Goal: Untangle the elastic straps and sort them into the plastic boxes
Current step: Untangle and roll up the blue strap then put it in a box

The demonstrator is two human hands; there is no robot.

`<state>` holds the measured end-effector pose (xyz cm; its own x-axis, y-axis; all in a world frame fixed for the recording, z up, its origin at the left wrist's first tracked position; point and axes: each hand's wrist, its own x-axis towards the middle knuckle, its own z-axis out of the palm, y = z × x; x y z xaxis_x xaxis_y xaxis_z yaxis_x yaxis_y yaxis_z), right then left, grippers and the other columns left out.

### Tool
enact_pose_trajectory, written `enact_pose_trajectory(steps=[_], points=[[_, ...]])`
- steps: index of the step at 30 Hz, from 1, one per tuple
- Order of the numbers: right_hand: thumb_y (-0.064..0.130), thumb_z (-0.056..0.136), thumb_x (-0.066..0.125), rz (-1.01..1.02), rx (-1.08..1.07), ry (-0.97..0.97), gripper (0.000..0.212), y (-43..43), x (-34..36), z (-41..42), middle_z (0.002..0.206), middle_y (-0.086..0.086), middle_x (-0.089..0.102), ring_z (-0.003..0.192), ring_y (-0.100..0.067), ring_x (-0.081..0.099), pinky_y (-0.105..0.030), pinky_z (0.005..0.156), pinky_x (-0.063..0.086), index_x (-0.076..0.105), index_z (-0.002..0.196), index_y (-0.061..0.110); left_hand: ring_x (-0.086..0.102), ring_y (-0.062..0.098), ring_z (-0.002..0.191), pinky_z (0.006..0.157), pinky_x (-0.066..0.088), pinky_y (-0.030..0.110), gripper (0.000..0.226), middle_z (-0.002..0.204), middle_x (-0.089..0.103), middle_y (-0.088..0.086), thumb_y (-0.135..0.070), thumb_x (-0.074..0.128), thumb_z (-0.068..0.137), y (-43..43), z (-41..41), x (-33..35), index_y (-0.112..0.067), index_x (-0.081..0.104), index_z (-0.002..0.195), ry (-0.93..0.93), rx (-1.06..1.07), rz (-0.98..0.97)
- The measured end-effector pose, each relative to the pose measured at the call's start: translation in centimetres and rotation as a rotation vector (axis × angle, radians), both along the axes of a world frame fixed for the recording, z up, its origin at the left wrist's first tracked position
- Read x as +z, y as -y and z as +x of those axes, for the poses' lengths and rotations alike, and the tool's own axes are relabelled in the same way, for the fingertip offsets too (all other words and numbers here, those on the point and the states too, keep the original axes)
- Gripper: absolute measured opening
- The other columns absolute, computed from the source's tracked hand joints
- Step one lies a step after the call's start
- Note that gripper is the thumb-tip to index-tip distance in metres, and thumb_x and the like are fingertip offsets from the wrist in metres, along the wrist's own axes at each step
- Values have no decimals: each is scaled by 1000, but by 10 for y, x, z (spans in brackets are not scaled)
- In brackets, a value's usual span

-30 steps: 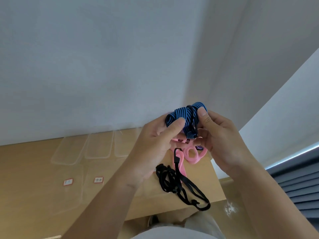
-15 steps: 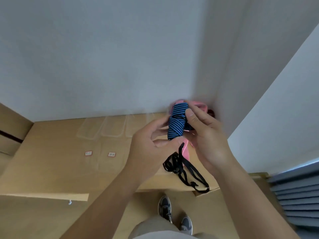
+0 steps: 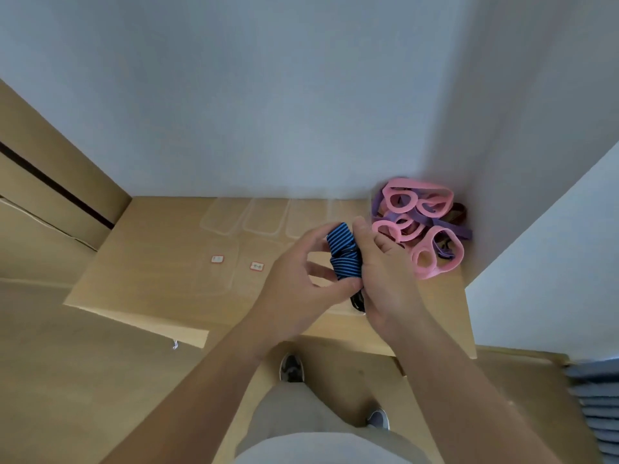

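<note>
A blue strap with black stripes (image 3: 343,254) is bunched between both hands above the wooden table (image 3: 150,262). My left hand (image 3: 301,283) pinches its lower end with thumb and fingers. My right hand (image 3: 385,279) grips it from the right side. A bit of black strap (image 3: 357,301) shows under my right palm. A tangle of pink looped straps (image 3: 422,226) and purple bands (image 3: 449,229) lies in the table's far right corner. Several clear plastic boxes (image 3: 264,217) stand in a row along the wall.
Two clear lids or boxes with red-edged labels (image 3: 217,259) (image 3: 257,266) lie on the table's middle. White walls close the back and right. My shoes (image 3: 291,368) stand on the wooden floor under the table's front edge.
The head view has tilted downward, bringing the pink and purple tangle in the corner into sight. My hands have stayed on the striped strap, and the dangling black strap is now mostly hidden.
</note>
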<state>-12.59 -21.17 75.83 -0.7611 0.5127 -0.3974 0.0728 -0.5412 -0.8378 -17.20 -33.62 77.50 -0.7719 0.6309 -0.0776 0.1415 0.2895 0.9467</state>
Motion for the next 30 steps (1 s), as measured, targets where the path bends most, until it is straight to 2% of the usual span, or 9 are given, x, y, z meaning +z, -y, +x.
enact_pose_trajectory(steps=[4, 8, 14, 19, 21, 23, 25, 28, 30], points=[[40, 98, 61, 16, 69, 18, 38, 17, -11, -17, 105, -18, 74, 100, -35, 71, -52, 87, 57, 70, 109, 4, 75, 24, 87, 80, 63, 51, 68, 120, 67, -4, -20, 80, 71, 18, -23, -5, -35, 59, 134, 82, 70, 9], [21, 102, 57, -80, 104, 1, 20, 37, -22, -45, 115, -18, 72, 108, -35, 69, -49, 97, 55, 66, 117, 10, 75, 27, 92, 80, 64, 49, 66, 124, 66, 6, -5, 79, 75, 38, -64, -15, -29, 59, 134, 227, 124, 90], [4, 98, 62, -130, 42, 123, 48, 72, -37, -106, 126, -13, 67, 107, -22, 72, -37, 97, 56, 46, 142, 13, 74, 28, 99, 81, 63, 43, 63, 126, 67, 4, 2, 76, 85, 68, -148, -49, -31, 59, 136, 328, 118, 83], [-2, 94, 63, -329, -16, 201, 31, 95, -48, -171, 99, -13, 78, 94, -26, 76, -34, 88, 60, 58, 124, 2, 76, 24, 95, 83, 63, 45, 63, 125, 67, -2, 2, 74, 86, 84, -233, -70, -33, 58, 135, 345, 51, 31], [-5, 93, 61, -370, 6, 222, 26, 104, -54, -197, 98, -13, 78, 95, -28, 75, -37, 91, 60, 64, 118, -3, 77, 21, 91, 73, 63, 32, 63, 125, 67, -3, 1, 74, 86, 89, -266, -77, -34, 57, 135, 338, 25, -12], [-10, 90, 61, -356, -3, 248, 21, 112, -63, -224, 90, -10, 77, 91, -26, 71, -31, 89, 60, 76, 99, 2, 77, 20, 87, 68, 60, 24, 63, 125, 66, -3, 0, 75, 85, 92, -297, -86, -35, 56, 136, 320, -12, -67], [-14, 86, 61, -307, -38, 275, 28, 119, -72, -248, 89, -11, 74, 88, -21, 66, -26, 83, 58, 79, 85, 7, 76, 24, 87, 71, 62, 29, 65, 124, 66, 1, 0, 77, 83, 89, -326, -96, -32, 55, 137, 306, -56, -121], [-12, 85, 61, -251, -113, 343, 27, 121, -90, -280, 92, -10, 72, 87, -17, 64, -34, 92, 55, 75, 99, 6, 75, 17, 83, 67, 61, 27, 62, 117, 67, 3, -5, 81, 79, 73, -367, -111, -31, 56, 130, 227, -153, -258], [-7, 84, 63, -216, -168, 401, 27, 119, -105, -299, 86, -9, 69, 84, -18, 60, -40, 96, 52, 75, 101, 9, 74, 15, 89, 78, 63, 35, 58, 112, 68, 1, -11, 82, 78, 56, -387, -123, -33, 56, 125, 174, -220, -326]])
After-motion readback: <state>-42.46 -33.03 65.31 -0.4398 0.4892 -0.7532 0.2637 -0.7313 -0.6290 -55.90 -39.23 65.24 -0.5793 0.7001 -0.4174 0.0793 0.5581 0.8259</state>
